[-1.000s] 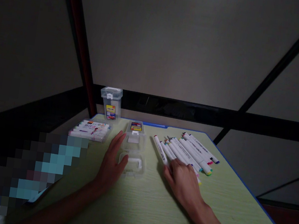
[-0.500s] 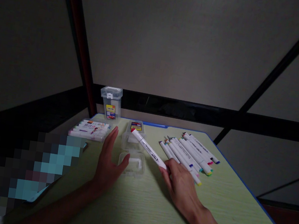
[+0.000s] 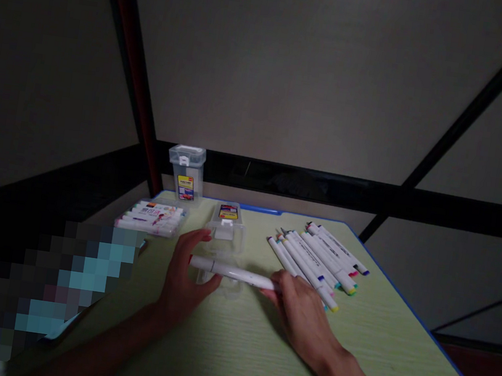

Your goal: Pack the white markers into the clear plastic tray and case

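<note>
A white marker [image 3: 239, 275] with a red tip end lies nearly level above the table, gripped at its right end by my right hand [image 3: 302, 307]. My left hand [image 3: 185, 272] is at the marker's red end, thumb and fingers apart around it; whether it touches the marker I cannot tell. Behind the marker lies an open clear plastic case [image 3: 228, 238] with a yellow label, its lid folded out toward me and partly hidden by the marker and left thumb. A pile of white markers [image 3: 316, 256] with coloured ends lies beyond my right hand.
An upright clear lidded box [image 3: 186, 173] stands at the table's back left corner. In front of it lies a flat clear pack of markers [image 3: 152, 218]. A pixelated device with a light blue edge [image 3: 58, 329] sits at the left. A wall rises behind the table [image 3: 227, 359].
The marker has swung from a slant to nearly level, its red end moving left and down to my left hand. My left fingers have curled inward toward it.
</note>
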`<state>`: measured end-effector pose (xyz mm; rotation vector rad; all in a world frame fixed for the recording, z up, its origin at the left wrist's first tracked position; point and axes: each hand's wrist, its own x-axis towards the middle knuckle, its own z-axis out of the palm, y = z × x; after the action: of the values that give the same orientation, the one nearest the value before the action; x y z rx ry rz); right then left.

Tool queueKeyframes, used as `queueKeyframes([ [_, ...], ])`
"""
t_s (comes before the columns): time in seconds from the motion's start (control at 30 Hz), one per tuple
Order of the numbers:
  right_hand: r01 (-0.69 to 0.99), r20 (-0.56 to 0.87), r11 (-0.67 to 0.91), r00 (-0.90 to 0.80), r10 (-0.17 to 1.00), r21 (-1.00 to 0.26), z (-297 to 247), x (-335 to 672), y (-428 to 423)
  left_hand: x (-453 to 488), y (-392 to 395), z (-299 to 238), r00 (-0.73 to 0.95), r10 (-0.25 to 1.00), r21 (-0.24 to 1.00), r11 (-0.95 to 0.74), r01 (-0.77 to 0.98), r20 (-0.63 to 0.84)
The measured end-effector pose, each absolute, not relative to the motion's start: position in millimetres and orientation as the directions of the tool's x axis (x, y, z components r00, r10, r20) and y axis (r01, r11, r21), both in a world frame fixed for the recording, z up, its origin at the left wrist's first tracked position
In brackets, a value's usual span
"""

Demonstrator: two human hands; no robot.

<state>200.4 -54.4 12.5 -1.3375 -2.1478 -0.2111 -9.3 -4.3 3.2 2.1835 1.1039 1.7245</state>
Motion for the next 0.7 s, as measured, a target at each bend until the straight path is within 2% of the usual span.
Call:
queueKeyframes([
  [0.13, 0.84, 0.587, 0.509, -0.32, 0.744, -0.188, 13, 202, -56, -13, -6, 6, 0.188, 0.495, 0.343, -0.784, 0.517, 0.848],
  [0.2, 0.819, 0.613, 0.528, -0.301, 0.73, -0.227, 14, 203, -58, -16, -7, 6, 0.238, 0.463, 0.291, -0.804, 0.519, 0.854],
  [0.4, 0.729, 0.617, 0.581, -0.279, 0.735, -0.362, 18, 202, -61, -21, -7, 0, 0.346, 0.453, 0.209, -0.805, 0.556, 0.822],
  [0.57, 0.67, 0.633, 0.618, -0.277, 0.723, -0.412, 17, 200, -63, -20, -8, -8, 0.409, 0.393, 0.153, -0.848, 0.507, 0.823],
  [0.7, 0.664, 0.642, 0.604, -0.238, 0.729, -0.44, 16, 198, -64, -18, -10, -12, 0.454, 0.403, 0.154, -0.857, 0.491, 0.795],
])
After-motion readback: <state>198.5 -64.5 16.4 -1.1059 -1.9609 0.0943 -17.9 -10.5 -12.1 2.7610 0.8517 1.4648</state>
